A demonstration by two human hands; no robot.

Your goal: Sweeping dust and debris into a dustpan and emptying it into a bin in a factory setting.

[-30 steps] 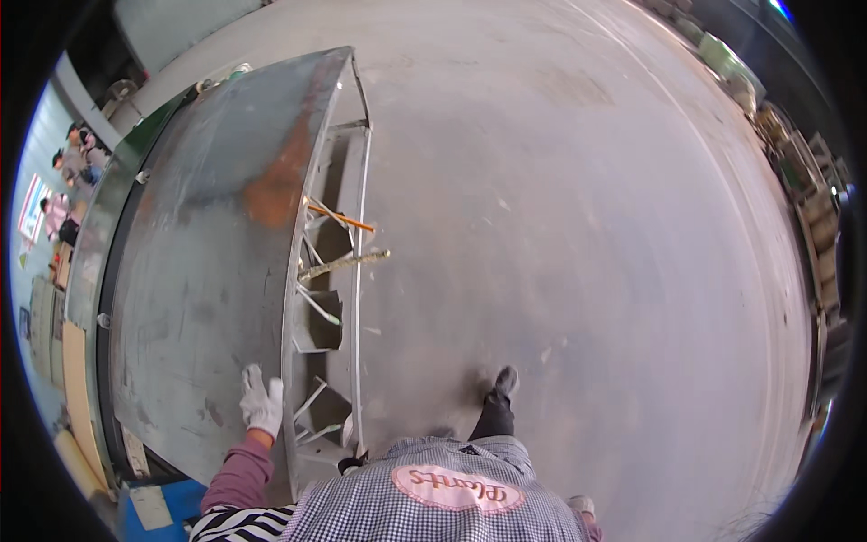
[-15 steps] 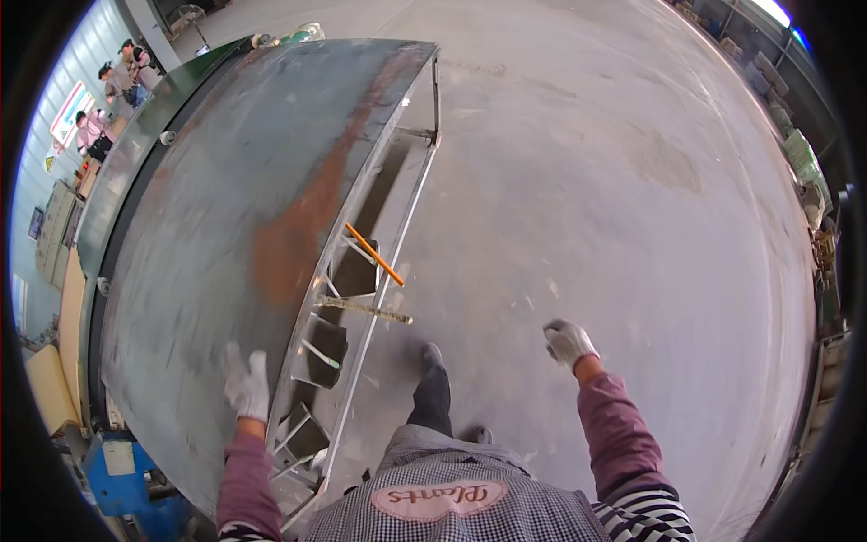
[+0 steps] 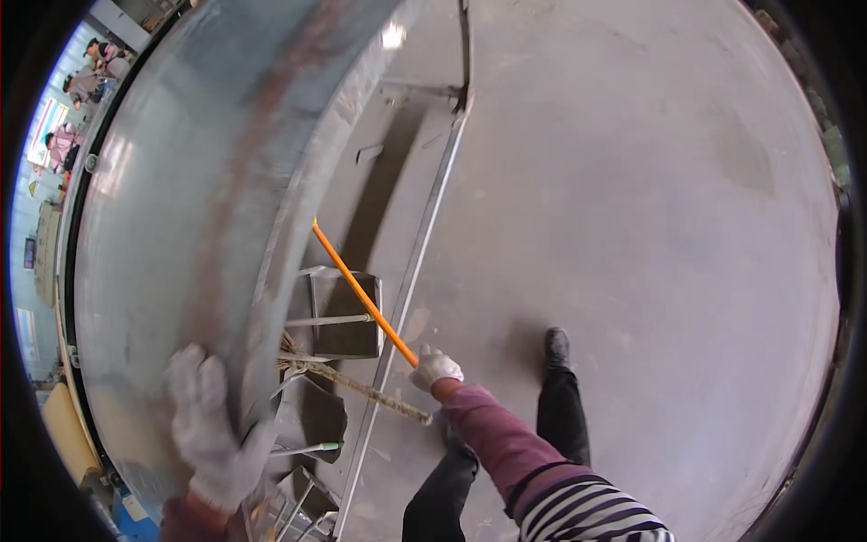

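My right hand, in a white glove, is closed around the near end of a long orange stick. The stick slants away to the left, and its far end reaches the edge of a large metal-topped table. Over the near part of the tabletop my left hand, also gloved, is spread with its fingers stretched out; it is blurred, and I cannot tell whether it touches the surface. Below the stick, a rough, dirty stick juts out from under the table.
Dustpan-like grey scoops with pale handles stand along the table's lower frame, whose metal rail runs beside my legs. A table leg stands farther off. Concrete floor stretches to the right. Several people are at the far left.
My right hand has come left from over the floor and taken hold of the orange stick. My left hand appears closer and larger over the tabletop. The view has shifted nearer to the table.
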